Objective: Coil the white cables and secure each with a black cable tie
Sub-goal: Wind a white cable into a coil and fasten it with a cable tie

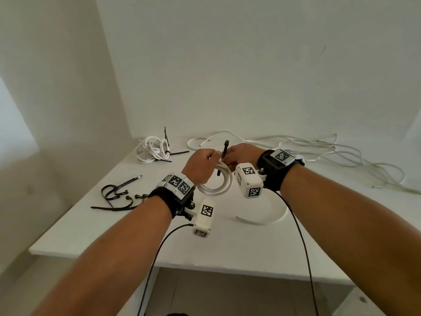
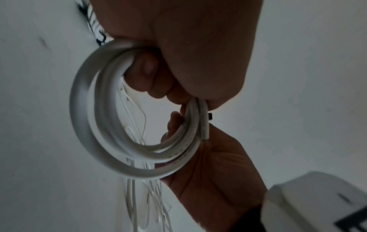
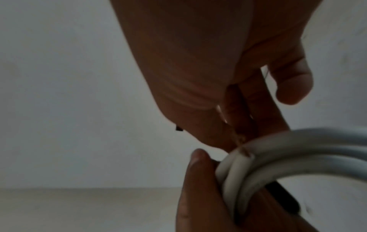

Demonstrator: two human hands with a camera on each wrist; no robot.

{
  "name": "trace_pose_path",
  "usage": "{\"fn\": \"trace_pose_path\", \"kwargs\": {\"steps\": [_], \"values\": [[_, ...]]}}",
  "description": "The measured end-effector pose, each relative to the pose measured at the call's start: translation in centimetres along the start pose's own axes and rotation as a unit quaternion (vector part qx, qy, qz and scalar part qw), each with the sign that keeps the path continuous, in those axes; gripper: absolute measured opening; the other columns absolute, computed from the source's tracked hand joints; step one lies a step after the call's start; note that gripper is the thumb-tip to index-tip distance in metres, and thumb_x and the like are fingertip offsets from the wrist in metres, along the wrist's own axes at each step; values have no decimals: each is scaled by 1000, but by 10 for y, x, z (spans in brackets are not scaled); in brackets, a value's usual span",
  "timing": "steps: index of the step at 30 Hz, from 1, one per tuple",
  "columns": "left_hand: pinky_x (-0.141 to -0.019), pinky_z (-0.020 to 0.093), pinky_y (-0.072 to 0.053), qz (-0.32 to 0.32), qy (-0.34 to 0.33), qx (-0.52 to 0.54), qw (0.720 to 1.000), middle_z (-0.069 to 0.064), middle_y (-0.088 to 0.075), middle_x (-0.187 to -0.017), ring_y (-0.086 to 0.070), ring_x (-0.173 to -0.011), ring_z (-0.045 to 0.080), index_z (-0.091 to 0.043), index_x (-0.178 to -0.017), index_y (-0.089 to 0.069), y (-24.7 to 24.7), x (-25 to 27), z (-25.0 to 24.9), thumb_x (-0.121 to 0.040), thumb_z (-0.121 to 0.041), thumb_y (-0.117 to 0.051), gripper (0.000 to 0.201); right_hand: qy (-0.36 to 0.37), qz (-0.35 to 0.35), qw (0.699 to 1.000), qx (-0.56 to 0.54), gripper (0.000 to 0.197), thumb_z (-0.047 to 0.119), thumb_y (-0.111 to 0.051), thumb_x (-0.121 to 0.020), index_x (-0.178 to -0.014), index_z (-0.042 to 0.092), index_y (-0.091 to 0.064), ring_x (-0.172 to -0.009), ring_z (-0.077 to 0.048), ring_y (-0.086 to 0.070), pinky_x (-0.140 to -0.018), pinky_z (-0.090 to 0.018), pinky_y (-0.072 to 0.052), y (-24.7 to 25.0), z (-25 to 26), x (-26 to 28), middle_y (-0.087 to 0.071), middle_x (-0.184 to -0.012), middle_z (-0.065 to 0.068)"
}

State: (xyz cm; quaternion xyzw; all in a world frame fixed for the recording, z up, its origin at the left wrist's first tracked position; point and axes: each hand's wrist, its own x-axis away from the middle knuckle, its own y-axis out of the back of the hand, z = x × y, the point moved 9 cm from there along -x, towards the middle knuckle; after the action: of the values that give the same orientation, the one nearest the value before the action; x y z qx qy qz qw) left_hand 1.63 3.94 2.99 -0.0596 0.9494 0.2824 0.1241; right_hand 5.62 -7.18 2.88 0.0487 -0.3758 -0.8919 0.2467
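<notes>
One coil in hand, one bundle done, rest still loose. Nearest: both forearms reach forward over the white table (image 1: 227,252), wrists close together above its middle. Left hand (image 1: 198,166) is curled round the top of the white cable coil (image 1: 216,183); the left wrist view shows fingers wrapped through the loops, thumb pressing the strands together. The coil hangs below the fist, lifted off the tabletop. Right hand (image 1: 242,153) meets it from the other side, fingertips pinching at the coil where the black cable tie (image 1: 224,153) crosses it; the tie stands roughly upright between the two hands, head end up, tail poking out below. Whether the tie is threaded through its head cannot be told; fingers hide it. A short curved piece of white cable (image 1: 264,218) lies on the table just under the right wrist.

Left of the hands, a heap of spare black ties (image 1: 115,195) waits. Further back left, a finished bundle (image 1: 153,149) sits with black ties around it, tails sticking out untrimmed. Far right and back, loose white cables (image 1: 330,153) sprawl along the wall, uncoiled.

Judgement: task roughly part-way, second coil formed but not yet cinched; remaining is closing this tie, then coiling and tying the loose run.
</notes>
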Motion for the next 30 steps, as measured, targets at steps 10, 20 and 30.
{"fn": "trace_pose_path", "kwargs": {"steps": [10,20,30], "values": [[-40,23,-30,27,71,121,990,5,-51,-63,-39,-46,13,-21,-124,-46,-57,3,-14,-98,-23,-46,26,-38,1,975,-219,37,16,-50,-97,-128,-3,-57,-81,-20,-64,-68,-20,-50,25,-45,33,-68,-100,-9],[-38,20,-26,40,124,196,972,14,-51,-66,-32,-42,13,-11,-87,-64,-72,2,-14,-90,-23,-51,18,29,24,979,-199,57,28,-75,-84,-130,11,-46,-69,-3,-63,-57,-17,-48,22,-38,60,-66,-89,-2],[-41,23,-31,-27,117,218,968,2,-47,-56,-37,-40,14,-12,-83,-57,-60,-3,-17,-101,-23,-40,27,143,-151,978,1,34,31,-75,-83,-104,30,-48,-69,-21,-63,-70,-33,-52,45,-23,63,-73,-84,-5]]}}
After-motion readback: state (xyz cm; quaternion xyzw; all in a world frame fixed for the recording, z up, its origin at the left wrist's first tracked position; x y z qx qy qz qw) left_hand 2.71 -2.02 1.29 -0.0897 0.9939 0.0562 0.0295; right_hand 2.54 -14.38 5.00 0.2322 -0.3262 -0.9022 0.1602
